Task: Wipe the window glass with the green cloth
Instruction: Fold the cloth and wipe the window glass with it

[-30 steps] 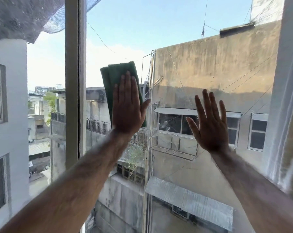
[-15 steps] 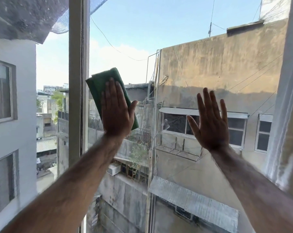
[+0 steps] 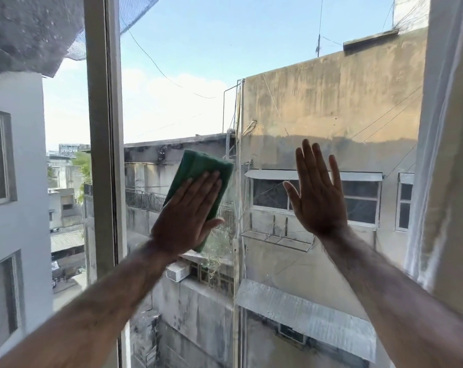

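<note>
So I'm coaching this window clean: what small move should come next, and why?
Probably slide the left hand and green cloth rightward across the glass: the cloth lies flat under the palm, and the pane toward the right hand looks hazy.

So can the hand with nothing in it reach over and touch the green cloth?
Probably yes. The right hand is spread flat at the glass, level with the green cloth under the left hand. Only bare pane lies between them, nothing in the way.
</note>
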A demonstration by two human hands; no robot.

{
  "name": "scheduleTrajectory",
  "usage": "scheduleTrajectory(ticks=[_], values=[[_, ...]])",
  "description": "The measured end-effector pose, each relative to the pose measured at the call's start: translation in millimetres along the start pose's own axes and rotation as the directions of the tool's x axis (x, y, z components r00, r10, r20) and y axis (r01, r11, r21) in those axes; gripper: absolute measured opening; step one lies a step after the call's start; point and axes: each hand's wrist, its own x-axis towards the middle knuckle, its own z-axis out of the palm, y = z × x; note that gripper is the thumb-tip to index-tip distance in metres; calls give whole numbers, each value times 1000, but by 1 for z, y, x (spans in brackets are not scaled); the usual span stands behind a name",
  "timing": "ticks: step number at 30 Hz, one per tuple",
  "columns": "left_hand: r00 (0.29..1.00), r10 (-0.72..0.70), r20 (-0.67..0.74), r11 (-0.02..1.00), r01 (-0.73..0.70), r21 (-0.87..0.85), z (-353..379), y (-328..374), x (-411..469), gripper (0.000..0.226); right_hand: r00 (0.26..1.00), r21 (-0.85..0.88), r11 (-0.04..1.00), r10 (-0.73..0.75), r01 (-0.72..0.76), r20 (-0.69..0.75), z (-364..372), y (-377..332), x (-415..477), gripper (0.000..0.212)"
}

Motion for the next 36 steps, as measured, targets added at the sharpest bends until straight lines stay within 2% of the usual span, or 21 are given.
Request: scheduleTrajectory(ticks=[3,6,8,10,13,16,17,19,22,23,24,26,28,30,33,36], values=[[961,-269,-57,959,262,-104,-12,4,76,81,1000,-8,1000,3,-3,-2,0,1,0,71],[937,-337,-88,937,325,-132,-18,28,121,85,1000,2,1000,2,-2,6,-2,0,-1,69],[966,-234,-108,968,221,-123,-9,46,117,85,1000,13,1000,7,-7,2,-3,1,0,67],[994,-48,-95,995,39,-95,-2,62,89,86,1000,30,999,12,-12,-3,-5,1,1,64],[982,190,-11,981,-190,-39,4,61,31,87,1000,55,998,21,-21,2,-10,-2,1,63],[974,227,21,974,-228,16,5,29,3,89,1000,72,997,23,-23,3,-14,-7,1,62],[984,178,6,984,-178,21,3,17,7,89,1000,68,997,26,-26,1,-14,-7,1,62],[999,-14,-31,1000,14,-1,-3,1,31,88,1000,67,997,31,-31,0,-14,-7,2,63],[940,-335,-57,938,328,-112,-16,10,84,87,999,60,998,32,-32,-5,-12,-6,2,64],[915,-400,-56,908,387,-157,-19,22,98,88,1000,59,998,31,-31,-5,-12,-4,1,64],[913,-405,-44,902,391,-184,-22,36,105,90,1000,60,998,25,-25,-4,-11,-3,1,64],[978,-205,-28,966,198,-169,-15,69,96,90,1000,52,999,13,-13,-8,-10,-3,0,63],[1000,-11,-3,995,11,-98,-9,86,70,87,1000,43,999,5,-5,-12,-8,-3,0,63],[998,22,-52,997,-26,-75,-7,80,53,81,1000,42,999,7,-6,-19,-7,-3,0,63],[991,16,-134,978,-44,-202,-14,55,55,75,1000,52,999,7,-6,-16,-7,-4,0,63],[990,72,-122,990,-86,-116,-16,25,59,65,1000,58,998,14,-13,-13,-8,-5,-1,63]])
